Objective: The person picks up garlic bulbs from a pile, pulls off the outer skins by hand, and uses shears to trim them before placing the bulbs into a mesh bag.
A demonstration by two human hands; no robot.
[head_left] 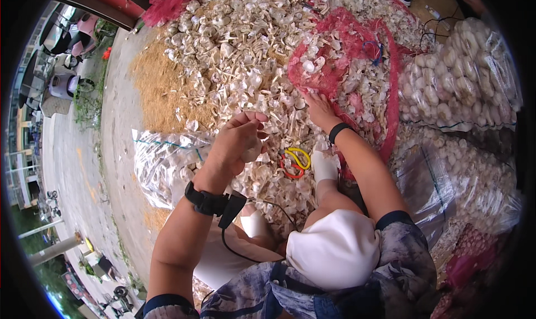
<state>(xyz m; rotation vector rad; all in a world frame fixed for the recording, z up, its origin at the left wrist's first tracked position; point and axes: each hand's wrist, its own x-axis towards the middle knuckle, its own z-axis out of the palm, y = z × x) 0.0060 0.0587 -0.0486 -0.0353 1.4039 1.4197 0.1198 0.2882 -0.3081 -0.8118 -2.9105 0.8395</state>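
Note:
My left hand is raised over a heap of dry, pale garlic skins and stalk bits. Its fingers are curled in, and whatever they hold is hidden or too small to name. Further right, my right hand lies with fingers stretched out at the near left edge of a red mesh bag, touching it. Garlic skins lie in and over the mesh. Between my hands and my feet, a yellow handle loop and a red handle loop show among the skins, like those of scissors.
Clear bags full of garlic bulbs are stacked on the right. A clear plastic bag lies on the left, near brown chaff. Beyond it runs concrete ground with parked scooters. A cable hangs from my left wrist strap.

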